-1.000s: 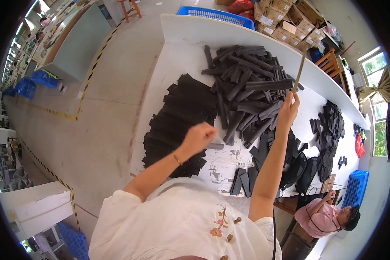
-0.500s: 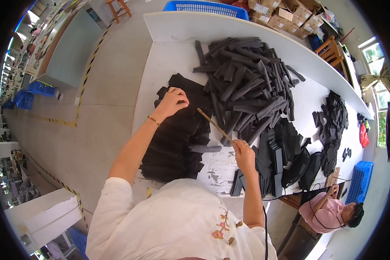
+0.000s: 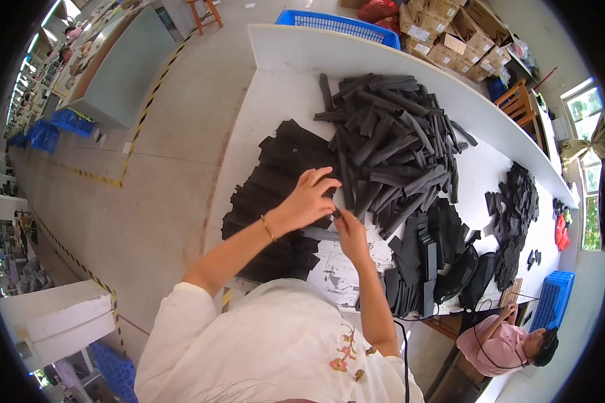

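Observation:
My left hand (image 3: 308,199) is over the right edge of a layered stack of flat black fabric pieces (image 3: 279,158). Its fingers are apart and bent, with the thumb close to my right fingertips. Closed fingers of my right hand (image 3: 351,235) grip a thin stick (image 3: 337,213), of which only a short, dark-looking length shows; my left hand covers the rest. Beneath the hands, one dark grey tube (image 3: 320,234) lies at the stack's edge. A large heap of dark grey rolled tubes (image 3: 390,134) rises just beyond my right hand.
Flat black pieces (image 3: 410,262) and dark bundles (image 3: 458,277) lie to the right on the white table (image 3: 339,272). Another black pile (image 3: 514,215) is farther right. A raised board (image 3: 376,64) edges the far side. A seated person in pink (image 3: 494,342) is at the lower right.
My left hand has moved right and nearer, off the middle of the black stack to my right hand. The right hand came slightly left; the stick's tan length no longer shows.

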Demonstrator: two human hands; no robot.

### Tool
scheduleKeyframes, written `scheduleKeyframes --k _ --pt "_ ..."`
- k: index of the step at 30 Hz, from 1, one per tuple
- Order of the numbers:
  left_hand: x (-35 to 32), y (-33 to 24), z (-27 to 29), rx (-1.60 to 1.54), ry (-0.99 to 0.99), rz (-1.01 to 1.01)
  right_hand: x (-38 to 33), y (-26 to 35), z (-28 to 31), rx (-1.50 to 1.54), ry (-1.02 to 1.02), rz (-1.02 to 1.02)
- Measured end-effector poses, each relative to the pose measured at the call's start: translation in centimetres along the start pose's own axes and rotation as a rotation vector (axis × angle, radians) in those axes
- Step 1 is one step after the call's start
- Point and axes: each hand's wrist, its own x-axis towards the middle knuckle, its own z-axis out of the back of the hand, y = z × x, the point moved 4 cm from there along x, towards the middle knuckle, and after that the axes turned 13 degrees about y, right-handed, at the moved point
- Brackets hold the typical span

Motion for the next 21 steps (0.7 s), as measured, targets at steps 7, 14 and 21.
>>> scheduleKeyframes --k 7,14,21 --pt "-6.8 4.3 -4.1 -2.242 -0.582 0.438 -1.8 2.2 -4.4 0.198 0.155 -0.088" --pt "-7.7 1.7 -7.2 -2.107 -0.896 0.622 -3.3 4.2 -7.6 -0.172 -0.039 0.003" --pt "-7.9 3.0 -4.3 -1.817 -0.905 0.779 -9.0 3.1 -8.0 0.017 0.289 -0.261"
